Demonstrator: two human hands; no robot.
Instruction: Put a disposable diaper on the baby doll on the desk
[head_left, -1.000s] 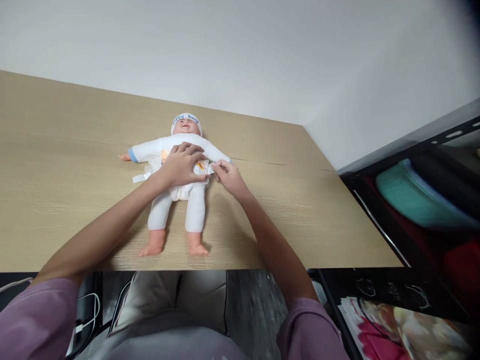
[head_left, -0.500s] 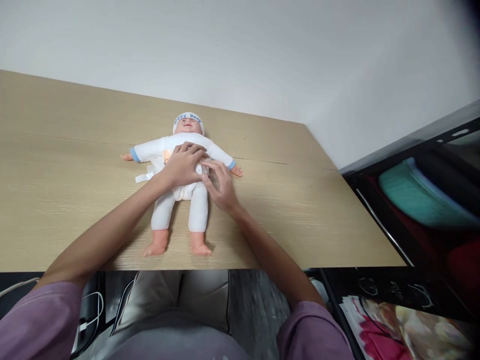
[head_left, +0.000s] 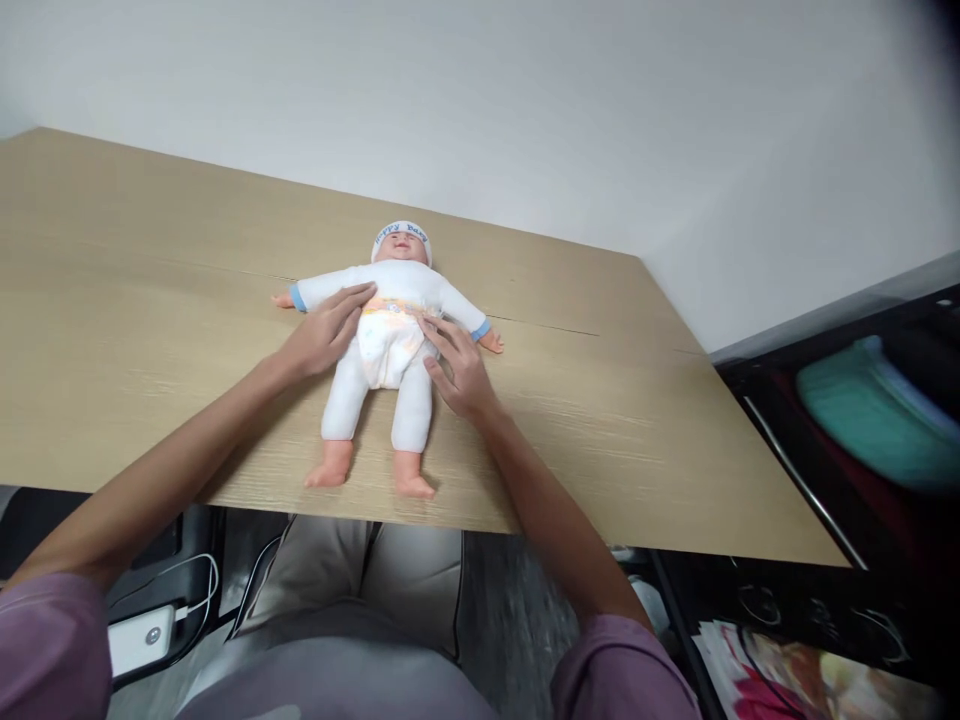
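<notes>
A baby doll [head_left: 405, 276] in a white suit with blue cuffs and a lettered white cap lies on its back, feet toward me. Round its hips sits a white diaper [head_left: 390, 348] with an orange patterned waistband. My left hand [head_left: 324, 330] rests along the diaper's left side, fingers stretched out toward the doll's chest. At the other side my right hand [head_left: 459, 370] has its fingers spread, the tips touching the waistband. Neither hand grips anything that I can make out. The diaper's side tabs are hidden under or beside my hands.
The doll lies on a wooden table [head_left: 600, 430] with a white wall [head_left: 480, 110] behind. To the right, below the table edge, are a blurred green item [head_left: 874, 410] and colourful packaging [head_left: 810, 670]. A white device [head_left: 142, 640] with a cable lies at lower left.
My left hand has moved from the doll's middle to its left side, uncovering the diaper front. The loose white tab at the left no longer shows. The view has shifted slightly.
</notes>
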